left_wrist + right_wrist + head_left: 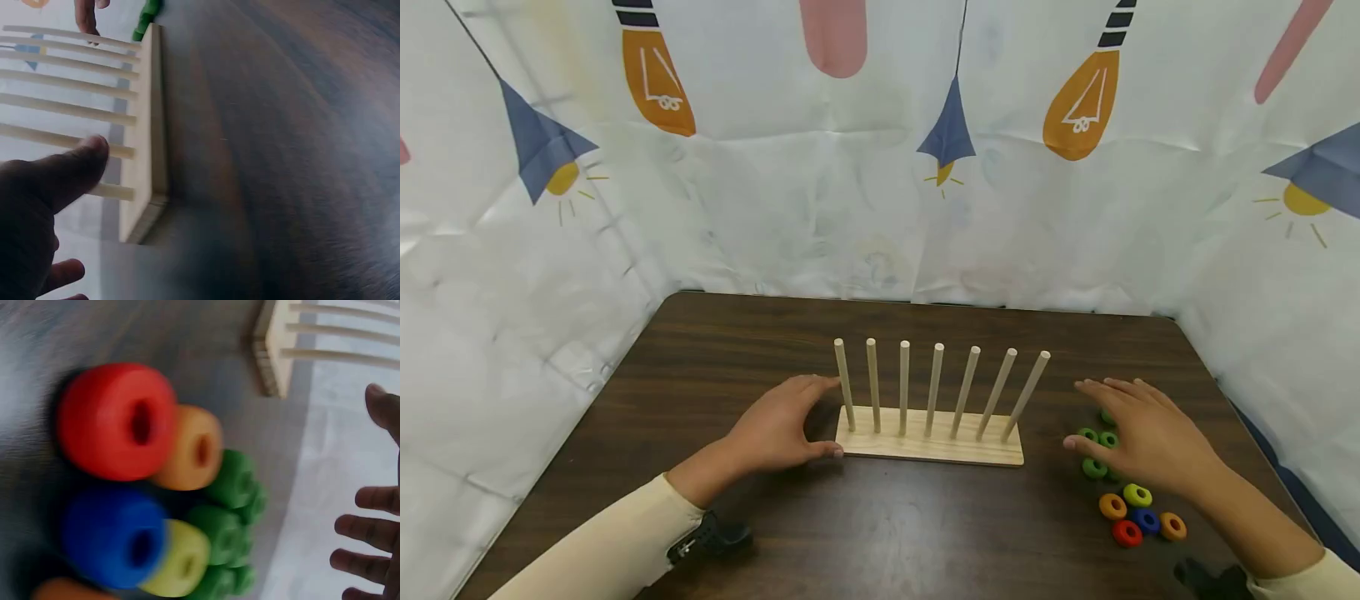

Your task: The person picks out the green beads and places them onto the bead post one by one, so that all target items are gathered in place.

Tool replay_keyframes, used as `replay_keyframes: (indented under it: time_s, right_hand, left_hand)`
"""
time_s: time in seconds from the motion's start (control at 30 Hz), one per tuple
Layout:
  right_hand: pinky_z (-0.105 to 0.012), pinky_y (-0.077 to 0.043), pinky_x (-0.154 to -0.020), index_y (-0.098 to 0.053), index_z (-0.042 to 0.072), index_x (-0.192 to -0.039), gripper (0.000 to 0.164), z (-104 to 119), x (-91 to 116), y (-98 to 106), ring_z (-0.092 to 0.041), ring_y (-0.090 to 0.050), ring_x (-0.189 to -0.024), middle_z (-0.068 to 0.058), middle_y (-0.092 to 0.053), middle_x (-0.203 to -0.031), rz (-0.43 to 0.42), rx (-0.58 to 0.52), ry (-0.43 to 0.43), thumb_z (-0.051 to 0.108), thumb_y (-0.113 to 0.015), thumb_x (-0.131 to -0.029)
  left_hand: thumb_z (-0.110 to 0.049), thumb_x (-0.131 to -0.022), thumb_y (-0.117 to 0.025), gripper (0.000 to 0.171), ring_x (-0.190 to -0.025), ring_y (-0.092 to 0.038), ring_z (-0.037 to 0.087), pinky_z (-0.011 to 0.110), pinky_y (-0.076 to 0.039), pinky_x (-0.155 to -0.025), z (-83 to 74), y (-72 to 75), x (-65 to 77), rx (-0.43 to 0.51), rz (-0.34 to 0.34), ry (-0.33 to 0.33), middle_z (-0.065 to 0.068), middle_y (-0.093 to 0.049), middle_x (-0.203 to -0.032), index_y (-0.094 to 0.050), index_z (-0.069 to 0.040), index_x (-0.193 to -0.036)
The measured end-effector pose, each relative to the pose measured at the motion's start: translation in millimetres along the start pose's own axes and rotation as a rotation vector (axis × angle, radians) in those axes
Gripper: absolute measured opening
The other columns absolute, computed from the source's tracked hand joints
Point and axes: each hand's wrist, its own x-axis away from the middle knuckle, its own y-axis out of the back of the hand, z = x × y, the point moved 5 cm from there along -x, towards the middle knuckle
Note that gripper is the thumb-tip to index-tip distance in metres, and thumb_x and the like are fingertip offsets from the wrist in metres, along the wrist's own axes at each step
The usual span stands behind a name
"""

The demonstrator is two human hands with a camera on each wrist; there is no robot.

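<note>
A pale wooden peg rack [925, 446] with a row of several upright rods stands on the dark table. My left hand [778, 421] is at the rack's left end, thumb and fingers spread apart around that end; whether it touches the wood I cannot tell. In the left wrist view, the thumb [75, 169] shows in front of the rods. My right hand [1150, 433] hovers with spread fingers over several green rings [1094, 468], partly hiding them. Nearer lie a yellow ring [1138, 496], a red ring [1127, 533], a blue ring [1145, 522] and two orange rings [1112, 506].
The brown wood-grain table [737, 333] has rounded far corners. A white cloth [820, 208] printed with lamps and bulbs hangs behind it and at both sides. Dark straps with devices [707, 537] sit at the wrists.
</note>
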Motion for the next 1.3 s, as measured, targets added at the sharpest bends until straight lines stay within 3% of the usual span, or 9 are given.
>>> replay_keyframes:
  time_s: [0.23, 0.4, 0.63, 0.83, 0.97, 1.3]
  right_hand:
    - [-0.072, -0.035, -0.1, -0.066, 0.01, -0.135, 0.074, -11, 8, -18, -0.049, -0.054, -0.122, -0.021, -0.065, -0.128, -0.059, -0.007, 0.036, 0.064, -0.073, -0.085]
    - [-0.069, -0.04, -0.094, -0.073, 0.012, -0.125, 0.057, -16, 9, -25, -0.042, -0.058, -0.115, -0.01, -0.07, -0.119, -0.113, -0.007, 0.085, 0.051, -0.082, -0.084]
    - [-0.067, -0.042, -0.092, -0.077, 0.014, -0.11, 0.037, -23, 9, -31, -0.042, -0.06, -0.11, -0.007, -0.073, -0.111, -0.089, 0.005, 0.089, 0.038, -0.085, -0.083]
    - [-0.065, -0.044, -0.09, -0.078, 0.02, -0.101, 0.026, -25, 9, -34, -0.04, -0.061, -0.108, 0.0, -0.073, -0.101, -0.072, -0.009, 0.079, 0.036, -0.086, -0.082]
    - [-0.062, -0.046, -0.087, -0.079, 0.019, -0.1, 0.026, -26, 7, -35, -0.038, -0.062, -0.104, 0.002, -0.073, -0.098, -0.07, -0.003, 0.076, 0.035, -0.087, -0.082]
    - [-0.061, -0.047, -0.084, -0.077, 0.017, -0.097, 0.024, -26, 2, -38, -0.036, -0.062, -0.098, 0.0, -0.07, -0.092, -0.084, 0.02, 0.087, 0.032, -0.086, -0.081]
  left_hand:
    - [-0.045, -0.078, -0.089, 0.087, -0.143, -0.04, 0.038, 0.06, -0.036, -0.111, 9.3, -21.1, 1.6, 0.084, 0.058, 0.018, 0.012, -0.051, -0.15, -0.051, -0.011, -0.149]
    - [-0.04, -0.082, -0.087, 0.076, -0.145, -0.038, 0.039, 0.065, -0.028, -0.114, 12.1, -28.6, 3.4, 0.103, 0.084, 0.006, 0.012, -0.051, -0.151, -0.057, -0.011, -0.145]
    - [-0.039, -0.084, -0.085, 0.066, -0.145, -0.038, 0.04, 0.071, -0.023, -0.112, 12.2, -31.9, 4.2, 0.114, 0.093, 0.001, 0.009, -0.057, -0.146, -0.063, -0.011, -0.14]
    - [-0.046, -0.081, -0.086, 0.069, -0.144, -0.04, 0.038, 0.068, -0.025, -0.113, 9.0, -32.1, -0.2, 0.087, 0.089, 0.014, 0.005, -0.061, -0.142, -0.065, -0.012, -0.137]
    - [-0.048, -0.078, -0.088, 0.068, -0.14, -0.045, 0.037, 0.062, -0.035, -0.11, 8.4, -31.2, -2.7, 0.062, 0.054, 0.018, 0.003, -0.064, -0.137, -0.068, -0.013, -0.133]
    - [-0.045, -0.074, -0.091, 0.065, -0.138, -0.047, 0.034, 0.057, -0.043, -0.105, 10.7, -33.0, -1.7, 0.107, 0.016, 0.05, 0.004, -0.065, -0.134, -0.07, -0.017, -0.128]
